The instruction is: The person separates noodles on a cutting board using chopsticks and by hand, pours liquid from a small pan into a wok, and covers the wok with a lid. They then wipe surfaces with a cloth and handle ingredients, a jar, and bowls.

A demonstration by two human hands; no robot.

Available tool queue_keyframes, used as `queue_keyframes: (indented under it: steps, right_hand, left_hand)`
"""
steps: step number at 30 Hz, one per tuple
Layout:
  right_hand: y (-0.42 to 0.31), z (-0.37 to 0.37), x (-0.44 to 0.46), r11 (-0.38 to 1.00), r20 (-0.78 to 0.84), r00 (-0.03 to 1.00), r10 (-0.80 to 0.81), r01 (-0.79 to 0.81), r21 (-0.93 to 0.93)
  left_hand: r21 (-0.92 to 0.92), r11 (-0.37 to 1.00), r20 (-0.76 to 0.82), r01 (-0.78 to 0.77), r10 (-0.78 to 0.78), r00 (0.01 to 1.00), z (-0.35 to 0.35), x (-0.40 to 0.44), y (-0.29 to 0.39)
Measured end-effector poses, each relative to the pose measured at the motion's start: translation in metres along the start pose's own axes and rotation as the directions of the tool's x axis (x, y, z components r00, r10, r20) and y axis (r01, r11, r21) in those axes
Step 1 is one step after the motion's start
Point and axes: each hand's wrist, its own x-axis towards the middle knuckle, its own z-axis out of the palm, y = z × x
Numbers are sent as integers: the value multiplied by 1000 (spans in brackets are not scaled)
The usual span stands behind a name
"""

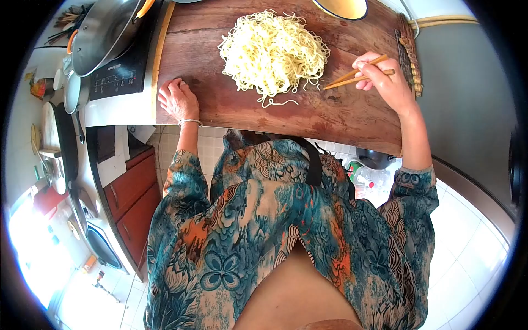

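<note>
A large heap of pale noodles (273, 52) lies on the reddish-brown wooden board (352, 113), with one loose strand trailing at its near side. My right hand (382, 77) grips a pair of wooden chopsticks (352, 78); their tips point left, close to the right edge of the heap and apart from it. On the board's left side rests my left hand (179, 100), palm down with slightly bent fingers and holding nothing. A bracelet circles that wrist.
Left of the board, a wok (104, 41) sits on a black induction cooktop (118, 77). A yellow enamel bowl (344, 7) stands at the far edge. A rope-like woven item (410, 55) lies along the right edge. Bottles (367, 179) stand below the board.
</note>
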Motion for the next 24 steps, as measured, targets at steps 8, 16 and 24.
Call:
queue_keyframes:
  steps: [8,16,24]
  right_hand:
    - [-15,23,29,986,54,985,-165,166,0]
    - [-11,15,20,973,-27,998,-50,43,-229]
    - [-19,24,20,979,-31,979,-204,203,-15]
  left_hand:
    - [7,1000,-9,-15,15,1000,1,1,-2]
    - [10,1000,-10,3,-3,1000,0,2,1]
    - [0,1000,9,19,-19,1000,2,1,-3]
